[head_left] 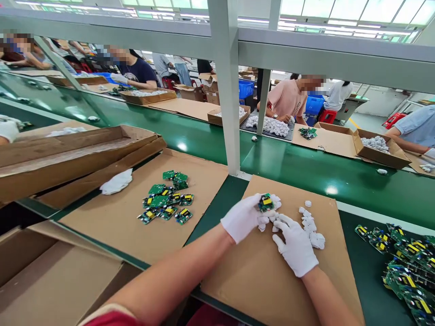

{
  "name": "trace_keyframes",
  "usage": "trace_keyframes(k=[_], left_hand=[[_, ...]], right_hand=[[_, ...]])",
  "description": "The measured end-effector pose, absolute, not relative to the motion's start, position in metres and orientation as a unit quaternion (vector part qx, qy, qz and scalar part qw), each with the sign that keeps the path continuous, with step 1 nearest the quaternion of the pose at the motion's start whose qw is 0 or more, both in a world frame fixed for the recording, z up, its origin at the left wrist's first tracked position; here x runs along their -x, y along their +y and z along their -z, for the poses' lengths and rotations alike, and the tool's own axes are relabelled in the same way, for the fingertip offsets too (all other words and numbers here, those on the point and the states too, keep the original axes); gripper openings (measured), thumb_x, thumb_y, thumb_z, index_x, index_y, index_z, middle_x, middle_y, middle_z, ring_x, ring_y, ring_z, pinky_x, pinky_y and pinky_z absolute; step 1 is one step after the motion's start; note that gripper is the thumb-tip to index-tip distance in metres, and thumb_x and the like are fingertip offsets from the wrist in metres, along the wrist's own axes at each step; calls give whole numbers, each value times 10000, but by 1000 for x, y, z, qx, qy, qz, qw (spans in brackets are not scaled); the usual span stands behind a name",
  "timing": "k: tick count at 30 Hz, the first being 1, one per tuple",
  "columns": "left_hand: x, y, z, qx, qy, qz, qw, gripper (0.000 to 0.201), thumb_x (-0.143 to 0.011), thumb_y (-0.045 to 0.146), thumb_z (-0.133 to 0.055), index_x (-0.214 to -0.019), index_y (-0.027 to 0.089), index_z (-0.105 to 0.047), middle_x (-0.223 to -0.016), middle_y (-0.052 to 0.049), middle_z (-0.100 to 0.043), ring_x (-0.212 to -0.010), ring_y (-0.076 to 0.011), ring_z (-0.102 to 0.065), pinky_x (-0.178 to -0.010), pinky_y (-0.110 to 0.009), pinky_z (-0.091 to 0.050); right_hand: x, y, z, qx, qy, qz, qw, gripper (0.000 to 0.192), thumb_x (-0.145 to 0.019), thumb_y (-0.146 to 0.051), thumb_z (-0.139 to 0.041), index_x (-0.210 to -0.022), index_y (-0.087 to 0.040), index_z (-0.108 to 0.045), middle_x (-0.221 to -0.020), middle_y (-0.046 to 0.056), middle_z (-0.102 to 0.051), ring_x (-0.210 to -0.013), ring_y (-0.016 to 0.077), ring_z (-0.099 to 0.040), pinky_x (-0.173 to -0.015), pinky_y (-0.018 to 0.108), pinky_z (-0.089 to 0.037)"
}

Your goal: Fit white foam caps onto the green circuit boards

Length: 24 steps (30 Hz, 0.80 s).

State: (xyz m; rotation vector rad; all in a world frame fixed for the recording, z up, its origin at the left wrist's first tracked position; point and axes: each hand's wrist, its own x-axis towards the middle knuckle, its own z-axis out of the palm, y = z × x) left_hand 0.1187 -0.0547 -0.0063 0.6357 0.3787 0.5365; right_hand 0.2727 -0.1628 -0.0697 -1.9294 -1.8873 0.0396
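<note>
One PCB [266, 203] pinched in L grip [242, 218], comp.-side facing cam, long axis unclear; R grip [295, 244] unclear.

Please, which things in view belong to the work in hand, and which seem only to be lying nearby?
In the work:
- circuit board, held by the left hand
- white pieces beside the right hand
- cardboard sheet beneath
- likely, both board piles

Apparently only nearby:
- white crumpled item
- long cardboard box

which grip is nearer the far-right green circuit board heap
Right. The white-gloved right grip sits left of that heap; the white-gloved left grip is farther left, holding a green board.
</note>
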Motion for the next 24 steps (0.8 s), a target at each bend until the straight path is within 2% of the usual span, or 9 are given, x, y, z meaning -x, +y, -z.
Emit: trace_keyframes(k=[2, 4, 7, 9, 14, 16, 20, 22, 24], left_hand=[[-134, -62, 14, -243, 165, -231, 928, 358, -840, 437, -494, -1037, 149, -579, -959, -99, -613, -669, -120, -565, -515, -199, -412], [-141, -63, 22, -211, 166, -239, 933, 339, -850, 418, -488, -1056, 159, -566, -1005, -90, -603, -699, -118, -571, -536, -196, -419], [-142, -62, 34, -202, 174, -242, 933, 329, -856, 392, -490, -1096, 177, -552, -1096, -88, -584, -737, -119, -579, -554, -197, -424], [-139, -61, 38, -198, 173, -235, 936, 348, -858, 396, -485, -1122, 178, -548, -1122, -92, -577, -756, -119, -579, -549, -190, -418], [-135, -60, 40, -201, 168, -228, 938, 351, -852, 406, -491, -1106, 177, -571, -1106, -98, -590, -719, -113, -562, -536, -193, -402], [-133, -60, 39, -208, 174, -233, 934, 335, -853, 394, -493, -1080, 165, -584, -1150, -111, -573, -746, -121, -566, -537, -193, -401], [-132, -58, 35, -223, 186, -231, 929, 319, -840, 389, -516, -1058, 172, -603, -1130, -99, -570, -766, -125, -572, -529, -185, -392], [-132, -59, 32, -237, 188, -208, 930, 346, -822, 397, -543, -1102, 199, -590, -1092, -86, -573, -744, -119, -571, -518, -179, -380], [-133, -61, 29, -246, 191, -184, 932, 406, -806, 422, -560, -1160, 224, -561, -1070, -86, -571, -723, -114, -570, -513, -177, -370]], right_hand=[[-273, -164, 65, 708, -673, -23, 215, 132, -789, -174, -548, -874, -206, -644, -1030, 68, -638, -927, 225, -580, -802, 342, -444], [-272, -166, 60, 724, -655, -11, 214, 84, -793, -214, -552, -830, -207, -627, -906, 55, -644, -823, 212, -589, -732, 326, -435], [-269, -164, 57, 737, -644, 20, 207, 124, -781, -299, -572, -862, -220, -620, -973, 62, -630, -828, 227, -575, -725, 337, -409], [-266, -161, 59, 741, -644, 30, 188, 107, -777, -313, -575, -808, -217, -611, -990, 68, -626, -815, 223, -569, -709, 325, -396], [-262, -162, 66, 750, -645, 46, 143, 92, -772, -257, -557, -697, -207, -575, -739, 52, -612, -720, 217, -553, -649, 311, -362], [-263, -165, 66, 747, -649, 33, 143, 63, -752, -242, -557, -749, -199, -602, -713, 48, -615, -695, 219, -552, -635, 315, -365], [-272, -171, 64, 748, -627, -27, 218, 339, -791, -186, -461, -1103, -173, -593, -708, 29, -661, -688, 190, -589, -630, 288, -402], [-278, -172, 62, 769, -586, -24, 255, 354, -832, -217, -427, -1142, -208, -598, -708, 27, -678, -738, 197, -609, -627, 286, -407], [-283, -175, 60, 777, -560, -33, 286, 324, -857, -266, -420, -1099, -249, -634, -695, 23, -683, -800, 213, -618, -630, 288, -411]])
